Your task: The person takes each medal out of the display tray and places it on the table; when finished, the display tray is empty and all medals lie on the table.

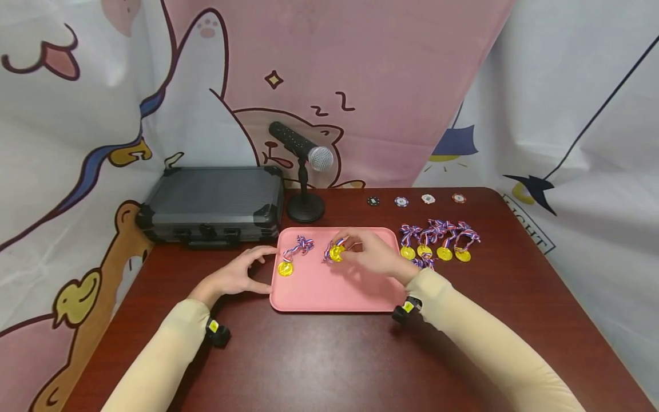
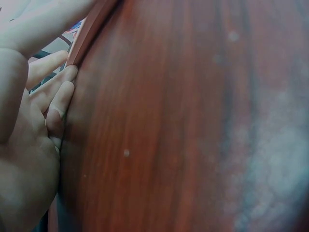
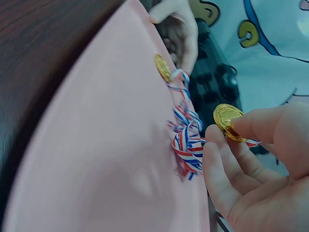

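Observation:
My right hand (image 1: 368, 250) pinches a gold medal (image 3: 227, 120) between thumb and fingers over the middle of the pink tray (image 1: 334, 297). Its bunched red, white and blue ribbon (image 3: 189, 147) hangs toward the tray. Another gold medal (image 1: 285, 268) lies at the tray's left side, its knotted ribbon (image 1: 301, 246) stretching up and to the right. At the tray's left edge, my left hand (image 1: 239, 272) has its thumb and fingers spread, touching the rim and holding nothing up. In the left wrist view, fingertips (image 2: 70, 72) meet the tray's side.
Several gold medals (image 1: 444, 253) with bundled ribbons lie right of the tray. Behind them sit several poker chips (image 1: 401, 201) in a row. A dark hard case (image 1: 216, 197) stands at the back left, beside a microphone (image 1: 304, 146) on a round-based stand.

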Demonstrator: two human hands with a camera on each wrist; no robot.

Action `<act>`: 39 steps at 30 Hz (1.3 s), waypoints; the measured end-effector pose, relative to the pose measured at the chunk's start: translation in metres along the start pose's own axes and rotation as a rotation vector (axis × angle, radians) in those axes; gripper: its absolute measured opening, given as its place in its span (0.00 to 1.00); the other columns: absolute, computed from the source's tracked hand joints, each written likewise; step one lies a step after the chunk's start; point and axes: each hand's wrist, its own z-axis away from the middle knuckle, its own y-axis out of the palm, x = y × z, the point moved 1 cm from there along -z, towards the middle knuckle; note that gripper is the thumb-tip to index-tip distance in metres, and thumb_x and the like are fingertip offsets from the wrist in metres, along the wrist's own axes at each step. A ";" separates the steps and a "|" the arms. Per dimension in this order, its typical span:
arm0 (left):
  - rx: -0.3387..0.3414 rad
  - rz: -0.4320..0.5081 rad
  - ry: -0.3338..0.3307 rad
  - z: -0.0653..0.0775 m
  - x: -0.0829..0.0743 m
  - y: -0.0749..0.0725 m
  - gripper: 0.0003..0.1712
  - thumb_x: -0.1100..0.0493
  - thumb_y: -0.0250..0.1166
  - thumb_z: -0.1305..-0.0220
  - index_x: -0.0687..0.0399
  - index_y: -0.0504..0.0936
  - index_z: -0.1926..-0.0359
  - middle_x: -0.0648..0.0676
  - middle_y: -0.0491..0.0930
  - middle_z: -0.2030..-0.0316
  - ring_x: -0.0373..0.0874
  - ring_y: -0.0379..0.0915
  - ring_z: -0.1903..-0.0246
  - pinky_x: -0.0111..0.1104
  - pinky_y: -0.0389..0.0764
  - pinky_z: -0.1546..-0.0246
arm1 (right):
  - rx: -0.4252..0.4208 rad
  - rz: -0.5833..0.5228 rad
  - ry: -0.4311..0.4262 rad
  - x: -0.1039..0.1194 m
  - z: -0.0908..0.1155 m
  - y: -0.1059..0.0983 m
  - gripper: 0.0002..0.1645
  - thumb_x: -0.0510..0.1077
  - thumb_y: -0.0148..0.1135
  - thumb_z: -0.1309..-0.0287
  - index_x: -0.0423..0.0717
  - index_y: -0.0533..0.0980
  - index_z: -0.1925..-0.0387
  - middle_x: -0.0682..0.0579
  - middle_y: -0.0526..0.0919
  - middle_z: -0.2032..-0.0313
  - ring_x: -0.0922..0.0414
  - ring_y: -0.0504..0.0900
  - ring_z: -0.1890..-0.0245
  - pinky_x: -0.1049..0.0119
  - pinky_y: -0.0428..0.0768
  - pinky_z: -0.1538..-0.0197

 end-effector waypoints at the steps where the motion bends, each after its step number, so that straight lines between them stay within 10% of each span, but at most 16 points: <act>1: 0.000 0.001 0.001 0.000 0.000 0.000 0.54 0.43 0.85 0.52 0.36 0.70 0.24 0.51 0.69 0.30 0.53 0.64 0.38 0.55 0.68 0.38 | -0.013 -0.015 0.002 0.001 0.003 -0.005 0.19 0.33 0.69 0.36 0.44 0.83 0.44 0.50 0.87 0.53 0.52 0.85 0.54 0.51 0.81 0.43; 11: 0.000 0.003 0.010 0.000 -0.001 0.000 0.55 0.44 0.85 0.52 0.38 0.70 0.24 0.51 0.70 0.30 0.52 0.65 0.39 0.54 0.68 0.38 | -0.080 -0.161 0.079 0.005 0.029 -0.058 0.22 0.33 0.70 0.35 0.42 0.80 0.40 0.39 0.86 0.56 0.45 0.88 0.58 0.56 0.88 0.55; 39: 0.009 0.022 -0.004 0.000 -0.001 0.000 0.54 0.44 0.84 0.50 0.39 0.69 0.24 0.51 0.68 0.29 0.53 0.63 0.38 0.56 0.67 0.38 | -0.180 0.074 0.215 -0.028 0.136 -0.187 0.26 0.37 0.71 0.33 0.38 0.77 0.36 0.43 0.86 0.57 0.54 0.89 0.66 0.62 0.87 0.62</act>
